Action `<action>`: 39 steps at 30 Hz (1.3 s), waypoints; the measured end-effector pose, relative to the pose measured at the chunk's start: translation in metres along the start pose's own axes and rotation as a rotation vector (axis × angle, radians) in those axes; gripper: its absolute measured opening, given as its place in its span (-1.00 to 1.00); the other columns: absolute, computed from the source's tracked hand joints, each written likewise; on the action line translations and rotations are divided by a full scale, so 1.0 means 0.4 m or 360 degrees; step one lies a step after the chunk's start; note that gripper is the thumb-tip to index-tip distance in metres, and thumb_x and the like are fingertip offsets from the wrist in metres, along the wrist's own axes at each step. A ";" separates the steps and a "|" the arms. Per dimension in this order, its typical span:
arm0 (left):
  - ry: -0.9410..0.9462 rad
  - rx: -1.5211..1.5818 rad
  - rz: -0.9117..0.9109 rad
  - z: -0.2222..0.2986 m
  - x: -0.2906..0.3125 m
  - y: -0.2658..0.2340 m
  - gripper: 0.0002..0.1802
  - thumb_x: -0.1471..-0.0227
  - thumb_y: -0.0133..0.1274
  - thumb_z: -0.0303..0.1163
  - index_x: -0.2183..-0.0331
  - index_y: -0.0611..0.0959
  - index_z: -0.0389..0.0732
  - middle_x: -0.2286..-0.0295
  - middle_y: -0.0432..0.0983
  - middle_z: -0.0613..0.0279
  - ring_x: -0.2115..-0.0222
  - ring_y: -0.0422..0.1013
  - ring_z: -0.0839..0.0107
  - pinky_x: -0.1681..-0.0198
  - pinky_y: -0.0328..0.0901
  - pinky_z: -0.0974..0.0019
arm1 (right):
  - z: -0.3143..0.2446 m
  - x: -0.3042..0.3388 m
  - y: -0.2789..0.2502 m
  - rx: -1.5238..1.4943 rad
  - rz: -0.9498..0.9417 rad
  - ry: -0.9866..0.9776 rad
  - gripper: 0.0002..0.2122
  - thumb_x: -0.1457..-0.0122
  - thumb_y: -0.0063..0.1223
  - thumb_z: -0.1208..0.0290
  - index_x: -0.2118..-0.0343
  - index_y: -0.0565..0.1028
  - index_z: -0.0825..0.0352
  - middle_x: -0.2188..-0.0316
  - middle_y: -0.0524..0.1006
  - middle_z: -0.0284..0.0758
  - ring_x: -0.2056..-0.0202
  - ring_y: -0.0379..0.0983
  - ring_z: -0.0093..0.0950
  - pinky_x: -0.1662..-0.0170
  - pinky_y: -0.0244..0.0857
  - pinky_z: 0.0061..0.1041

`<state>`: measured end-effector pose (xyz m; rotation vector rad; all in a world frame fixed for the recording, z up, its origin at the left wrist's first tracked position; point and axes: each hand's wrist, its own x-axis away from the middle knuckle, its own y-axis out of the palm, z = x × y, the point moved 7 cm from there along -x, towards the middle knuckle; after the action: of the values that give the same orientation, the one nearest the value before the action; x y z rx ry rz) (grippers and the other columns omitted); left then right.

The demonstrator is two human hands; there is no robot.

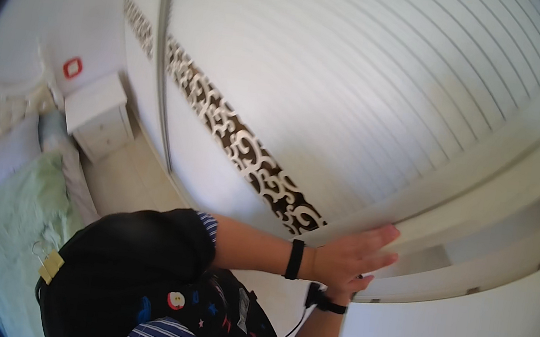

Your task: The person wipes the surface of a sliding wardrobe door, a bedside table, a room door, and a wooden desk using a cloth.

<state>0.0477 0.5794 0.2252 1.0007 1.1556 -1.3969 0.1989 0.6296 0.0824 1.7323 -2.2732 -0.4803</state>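
Observation:
My left hand (345, 257) reaches across to the right with its fingers stretched out and apart. Its fingertips lie at or close to the edge of a white ribbed sliding wardrobe door (333, 102); whether they press on it I cannot tell. A brown and white scroll-patterned band (239, 141) crosses that door. Just below the left hand is my right hand (338, 295), its fingers mostly hidden behind the left one. A black strap circles each wrist, and the right one carries a small black device with a cable (313, 295).
On the right, a white frame surrounds a recessed opening (477, 254), above a white panel (452, 336). Far left are a bed with a tufted headboard (8, 108) and green cover (25, 218), and a white nightstand (97, 111). A red-framed switch (72, 67) is on the wall.

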 end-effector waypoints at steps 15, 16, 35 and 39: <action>-0.0331 -0.0209 -0.0298 -0.250 0.192 -0.739 -0.41 0.04 0.21 -0.44 -0.09 0.55 -0.07 -0.12 0.43 0.05 0.07 0.54 0.06 0.18 0.51 0.19 | 0.103 0.186 0.043 0.0119 0.0523 -0.0184 -0.42 -0.41 -0.28 -0.09 -0.25 0.34 0.30 -0.22 0.41 -0.19 -0.20 0.36 -0.27 -0.24 0.28 -0.21; -0.0388 -0.0293 -0.0238 -0.284 0.214 -0.848 -0.41 0.05 0.20 -0.46 -0.09 0.55 -0.08 -0.11 0.45 0.06 0.08 0.54 0.07 0.16 0.51 0.20 | 0.174 0.203 0.022 0.0123 0.0575 -0.0149 -0.45 -0.41 -0.27 -0.10 -0.19 0.39 0.28 -0.12 0.48 -0.23 -0.09 0.44 -0.29 -0.12 0.37 -0.23; -0.1466 -0.0797 0.0462 -0.267 0.658 -2.077 -0.57 -0.03 0.14 -0.61 0.01 0.56 -0.24 0.05 0.47 0.07 0.34 0.54 0.44 0.42 0.34 0.42 | 0.332 -0.067 1.869 0.1460 -0.0431 -0.1289 -0.57 -0.23 0.26 0.17 0.03 0.50 0.45 0.08 0.53 -0.15 0.07 0.43 -0.34 -0.02 0.32 -0.37; -0.1423 -0.0883 0.0515 -0.230 0.627 -2.132 -0.56 -0.02 0.14 -0.64 0.01 0.55 -0.27 0.06 0.47 0.03 0.35 0.55 0.42 0.39 0.35 0.42 | 0.091 0.012 2.258 0.1599 -0.0076 -0.2672 -0.63 -0.09 0.36 0.23 0.07 0.61 0.28 0.08 0.55 -0.22 0.05 0.45 -0.19 -0.01 0.34 -0.20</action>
<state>-0.8316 0.6373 0.0768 0.0994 0.5956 -0.9862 -0.6146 0.8474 0.4105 2.0243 -4.1615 -1.3294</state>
